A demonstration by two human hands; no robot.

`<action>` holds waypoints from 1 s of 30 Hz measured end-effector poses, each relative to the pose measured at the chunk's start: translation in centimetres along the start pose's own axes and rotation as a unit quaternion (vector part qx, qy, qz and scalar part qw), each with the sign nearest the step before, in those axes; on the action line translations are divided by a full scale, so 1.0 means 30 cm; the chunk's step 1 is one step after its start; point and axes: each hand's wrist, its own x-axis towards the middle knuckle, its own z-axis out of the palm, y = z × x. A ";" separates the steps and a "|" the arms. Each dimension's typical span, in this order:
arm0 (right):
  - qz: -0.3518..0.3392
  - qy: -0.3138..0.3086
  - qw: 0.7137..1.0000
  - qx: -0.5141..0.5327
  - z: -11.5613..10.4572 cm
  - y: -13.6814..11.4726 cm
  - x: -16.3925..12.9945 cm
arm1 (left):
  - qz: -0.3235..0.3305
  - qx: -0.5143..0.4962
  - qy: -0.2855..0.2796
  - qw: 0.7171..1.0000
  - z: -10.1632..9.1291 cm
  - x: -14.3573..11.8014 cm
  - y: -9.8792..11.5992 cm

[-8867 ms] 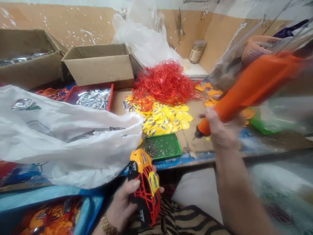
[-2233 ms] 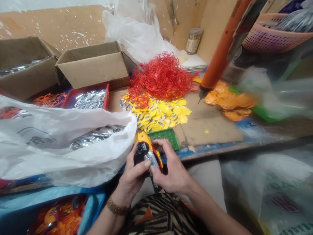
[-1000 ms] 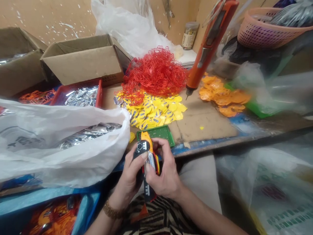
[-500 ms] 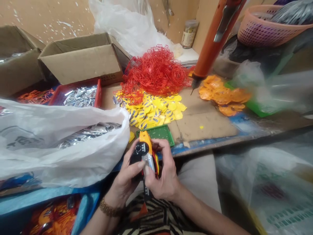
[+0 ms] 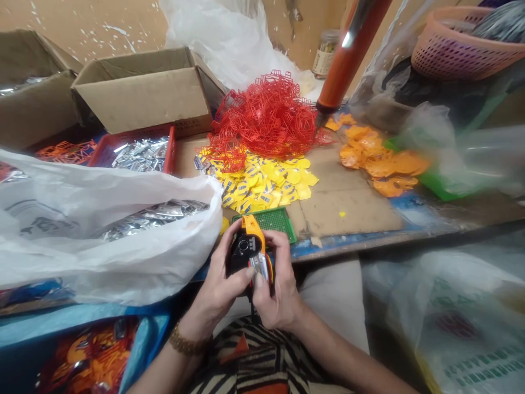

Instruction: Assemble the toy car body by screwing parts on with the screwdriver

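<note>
Now both hands hold one little toy.
Left hand [image 5: 219, 287] and right hand [image 5: 275, 290] are closed around the toy [image 5: 251, 254], at 6 o'clock below the green tray [image 5: 283, 224]. It looks light, hard and snappable; hold its sides.

Toy car [image 5: 251, 253]: orange nose up, black underside with a round hole, silver piece on its side; upright, gripped between both hands, just below the surface edge.
</note>
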 end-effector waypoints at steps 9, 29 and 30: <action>0.022 -0.001 1.000 0.003 0.001 -0.005 0.001 | 0.006 -0.047 0.014 0.999 0.006 0.007 -0.004; 0.109 -0.098 0.981 0.126 -0.053 0.006 0.057 | -0.040 -0.077 -0.028 0.996 0.014 -0.001 0.006; 0.112 -0.108 0.979 0.133 -0.057 0.007 0.060 | -0.036 -0.068 -0.033 0.996 0.013 0.000 0.006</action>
